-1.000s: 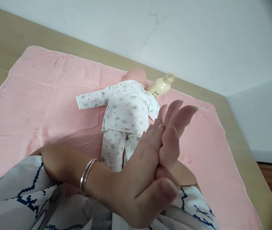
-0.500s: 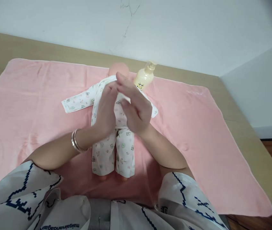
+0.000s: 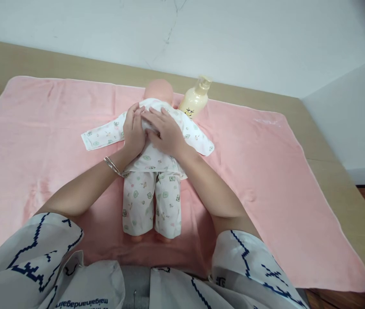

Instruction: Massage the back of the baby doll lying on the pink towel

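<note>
A baby doll [image 3: 159, 91] lies on the pink blanket, dressed in a white printed top [image 3: 155, 163] and matching trousers [image 3: 139, 206]. Its head points toward the wall and its sleeves are spread out to both sides. My left hand [image 3: 134, 133], with bangles at the wrist, rests on the upper part of the top, fingers extended. Beside it my right hand [image 3: 165, 131] lies palm down on the top, fingers stretched and slightly spread. The fingertips of the two hands meet or nearly meet. Neither hand holds anything.
A pale yellow pump bottle [image 3: 194, 101] is right of the doll's head. The pink blanket [image 3: 260, 193] covers much of the wooden table [image 3: 324, 167]. Behind stands a white wall [image 3: 250, 47] with a crack.
Both hands were raised with palms facing each other above the doll. They have come down onto its top, and the right palm has turned downward.
</note>
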`<action>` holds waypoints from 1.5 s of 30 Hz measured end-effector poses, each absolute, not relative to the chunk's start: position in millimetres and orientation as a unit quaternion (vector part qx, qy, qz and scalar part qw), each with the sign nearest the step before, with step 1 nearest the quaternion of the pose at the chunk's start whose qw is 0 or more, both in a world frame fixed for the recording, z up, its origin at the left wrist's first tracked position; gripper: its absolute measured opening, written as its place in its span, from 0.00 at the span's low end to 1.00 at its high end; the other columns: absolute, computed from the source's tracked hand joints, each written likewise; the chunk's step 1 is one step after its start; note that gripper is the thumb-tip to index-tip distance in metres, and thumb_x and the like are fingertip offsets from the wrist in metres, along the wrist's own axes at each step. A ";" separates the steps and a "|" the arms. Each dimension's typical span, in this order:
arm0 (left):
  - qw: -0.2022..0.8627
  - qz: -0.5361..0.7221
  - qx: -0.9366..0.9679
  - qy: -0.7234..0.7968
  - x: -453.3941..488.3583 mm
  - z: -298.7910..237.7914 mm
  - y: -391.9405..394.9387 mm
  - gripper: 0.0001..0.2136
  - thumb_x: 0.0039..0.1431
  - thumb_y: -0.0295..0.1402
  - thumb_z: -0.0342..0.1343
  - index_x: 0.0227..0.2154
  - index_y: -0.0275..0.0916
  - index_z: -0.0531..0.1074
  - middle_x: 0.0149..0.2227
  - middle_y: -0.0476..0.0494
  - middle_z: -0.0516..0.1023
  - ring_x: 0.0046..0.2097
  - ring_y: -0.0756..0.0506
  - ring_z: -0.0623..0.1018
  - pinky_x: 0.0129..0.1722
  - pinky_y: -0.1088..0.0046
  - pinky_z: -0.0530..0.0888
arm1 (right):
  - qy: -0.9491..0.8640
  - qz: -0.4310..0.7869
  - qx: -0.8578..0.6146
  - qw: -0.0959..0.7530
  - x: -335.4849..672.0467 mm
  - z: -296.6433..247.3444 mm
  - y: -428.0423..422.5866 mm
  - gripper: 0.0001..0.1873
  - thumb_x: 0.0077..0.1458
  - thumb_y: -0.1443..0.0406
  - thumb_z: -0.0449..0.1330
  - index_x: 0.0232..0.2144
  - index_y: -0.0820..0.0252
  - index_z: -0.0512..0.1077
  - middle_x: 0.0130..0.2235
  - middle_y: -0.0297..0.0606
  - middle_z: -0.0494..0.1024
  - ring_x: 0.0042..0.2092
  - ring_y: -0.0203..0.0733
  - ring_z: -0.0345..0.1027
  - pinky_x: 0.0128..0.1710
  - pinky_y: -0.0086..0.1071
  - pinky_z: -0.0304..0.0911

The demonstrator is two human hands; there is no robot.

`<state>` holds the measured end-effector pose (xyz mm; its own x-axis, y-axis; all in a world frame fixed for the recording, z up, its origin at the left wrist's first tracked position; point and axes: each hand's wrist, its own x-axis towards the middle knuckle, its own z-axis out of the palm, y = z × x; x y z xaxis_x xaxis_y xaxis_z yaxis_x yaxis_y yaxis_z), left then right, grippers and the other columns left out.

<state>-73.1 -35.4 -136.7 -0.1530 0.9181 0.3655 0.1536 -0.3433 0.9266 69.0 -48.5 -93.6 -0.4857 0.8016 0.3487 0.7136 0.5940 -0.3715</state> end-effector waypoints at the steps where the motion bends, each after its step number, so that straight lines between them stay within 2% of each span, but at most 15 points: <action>1: 0.317 0.601 0.556 0.478 -72.2 -134.9 -36.4 0.25 0.71 0.55 0.40 0.53 0.42 0.69 0.61 0.42 0.72 0.66 0.43 0.70 0.67 0.63 0.65 | -0.851 0.090 -0.461 0.236 73.1 -92.8 -43.5 0.25 0.64 0.66 0.51 0.62 0.58 0.68 0.68 0.38 0.66 0.72 0.47 0.52 0.74 0.53 0.42; 5: 0.289 0.604 0.562 0.485 -70.3 -131.7 -38.9 0.26 0.70 0.57 0.39 0.51 0.44 0.71 0.61 0.42 0.74 0.66 0.42 0.70 0.68 0.64 0.66 | -0.800 0.064 -0.559 0.210 75.8 -89.5 -43.4 0.29 0.68 0.58 0.48 0.66 0.68 0.62 0.71 0.53 0.58 0.73 0.56 0.48 0.72 0.56 0.46; 8: 0.265 0.593 0.574 0.499 -70.4 -132.8 -40.9 0.29 0.69 0.59 0.36 0.51 0.43 0.70 0.61 0.40 0.74 0.65 0.43 0.71 0.67 0.63 0.68 | -0.770 0.015 -0.606 0.199 61.1 -87.8 -66.4 0.31 0.69 0.61 0.47 0.67 0.79 0.58 0.70 0.63 0.57 0.72 0.61 0.49 0.72 0.56 0.46; 13: 0.247 0.593 0.601 0.476 -69.7 -136.6 -44.4 0.32 0.68 0.61 0.35 0.58 0.42 0.66 0.60 0.40 0.74 0.63 0.43 0.73 0.65 0.60 0.70 | -0.851 0.032 -0.490 0.187 48.8 -87.6 -80.8 0.26 0.63 0.70 0.48 0.61 0.55 0.70 0.67 0.37 0.68 0.73 0.52 0.50 0.74 0.58 0.37; 15: 0.235 0.607 0.606 0.458 -69.2 -139.4 -43.6 0.31 0.69 0.60 0.35 0.57 0.42 0.66 0.60 0.40 0.74 0.63 0.43 0.73 0.65 0.59 0.71 | -0.856 0.048 -0.479 0.186 56.9 -88.4 -68.6 0.26 0.63 0.69 0.49 0.61 0.51 0.70 0.67 0.34 0.68 0.73 0.51 0.49 0.74 0.60 0.36; 20: 0.211 0.603 0.627 0.446 -69.1 -141.8 -41.9 0.31 0.69 0.59 0.34 0.54 0.41 0.70 0.58 0.39 0.76 0.61 0.42 0.74 0.65 0.57 0.70 | -0.795 0.060 -0.571 0.194 75.3 -89.6 -46.4 0.28 0.69 0.57 0.47 0.67 0.58 0.61 0.73 0.44 0.56 0.74 0.53 0.46 0.72 0.58 0.43; 24: 0.202 0.582 0.639 0.462 -69.9 -139.5 -43.7 0.34 0.68 0.60 0.33 0.54 0.38 0.70 0.57 0.36 0.77 0.60 0.41 0.75 0.64 0.58 0.70 | -0.751 0.006 -0.629 0.199 59.5 -90.0 -69.1 0.31 0.69 0.59 0.46 0.67 0.75 0.60 0.70 0.61 0.59 0.72 0.60 0.50 0.72 0.58 0.45; 26: 0.201 0.574 0.643 0.465 -70.4 -139.0 -43.5 0.34 0.68 0.61 0.34 0.53 0.39 0.71 0.57 0.35 0.77 0.60 0.40 0.75 0.64 0.56 0.70 | -0.776 -0.012 -0.599 0.198 50.4 -90.1 -80.8 0.29 0.67 0.64 0.47 0.65 0.76 0.63 0.69 0.60 0.62 0.72 0.60 0.51 0.72 0.58 0.45; 29: 0.199 0.576 0.648 0.457 -71.1 -138.5 -41.8 0.32 0.67 0.61 0.35 0.51 0.42 0.72 0.55 0.36 0.78 0.58 0.40 0.76 0.62 0.55 0.71 | -0.852 0.009 -0.493 0.178 51.9 -89.9 -78.6 0.27 0.64 0.69 0.48 0.63 0.64 0.67 0.68 0.45 0.66 0.73 0.54 0.50 0.74 0.56 0.42; 31: 0.199 0.580 0.644 0.458 -71.2 -138.8 -40.0 0.31 0.68 0.60 0.35 0.51 0.43 0.72 0.53 0.38 0.79 0.57 0.40 0.77 0.61 0.55 0.73 | -0.883 0.031 -0.440 0.159 63.1 -90.0 -65.6 0.27 0.64 0.69 0.49 0.63 0.57 0.68 0.68 0.37 0.66 0.74 0.51 0.48 0.74 0.56 0.40; 33: 0.188 0.573 0.651 0.461 -71.0 -140.8 -37.7 0.31 0.68 0.60 0.33 0.51 0.44 0.72 0.54 0.39 0.79 0.58 0.41 0.77 0.62 0.56 0.73 | -0.881 0.045 -0.443 0.160 75.7 -90.5 -52.2 0.26 0.66 0.66 0.48 0.64 0.53 0.66 0.70 0.35 0.62 0.74 0.50 0.46 0.74 0.57 0.41; 36: 0.163 0.546 0.669 0.477 -70.6 -147.5 -33.8 0.32 0.68 0.60 0.33 0.52 0.41 0.71 0.59 0.38 0.76 0.63 0.40 0.73 0.67 0.53 0.67 | -0.821 0.042 -0.533 0.200 82.1 -90.7 -47.0 0.27 0.69 0.59 0.47 0.66 0.59 0.63 0.71 0.43 0.59 0.73 0.51 0.48 0.72 0.55 0.47; 40: 0.155 0.517 0.670 0.509 -69.8 -156.5 -31.4 0.31 0.66 0.59 0.41 0.56 0.39 0.69 0.65 0.35 0.69 0.69 0.36 0.65 0.71 0.47 0.58 | -0.742 0.010 -0.642 0.193 67.4 -87.8 -64.2 0.29 0.69 0.59 0.47 0.66 0.71 0.62 0.69 0.57 0.62 0.71 0.59 0.54 0.69 0.53 0.56; 42: 0.154 0.509 0.674 0.513 -69.6 -158.2 -30.8 0.28 0.66 0.55 0.45 0.57 0.39 0.68 0.66 0.34 0.67 0.70 0.34 0.62 0.72 0.46 0.56 | -0.734 0.016 -0.655 0.180 62.7 -86.9 -68.8 0.30 0.68 0.59 0.49 0.66 0.69 0.62 0.69 0.56 0.63 0.71 0.62 0.54 0.67 0.54 0.58; 45: 0.154 0.500 0.687 0.504 -70.2 -158.6 -27.6 0.27 0.66 0.51 0.47 0.59 0.38 0.67 0.68 0.33 0.64 0.71 0.33 0.60 0.73 0.45 0.53 | -0.755 0.034 -0.629 0.184 67.7 -89.9 -62.1 0.31 0.67 0.57 0.51 0.67 0.67 0.60 0.70 0.54 0.60 0.72 0.61 0.51 0.70 0.56 0.52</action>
<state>-70.2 -27.6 -158.6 -0.0089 0.8468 0.5318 0.5378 -0.4443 0.7165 67.7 -62.1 -89.9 -0.1414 0.9619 0.2341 0.9368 0.2064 -0.2824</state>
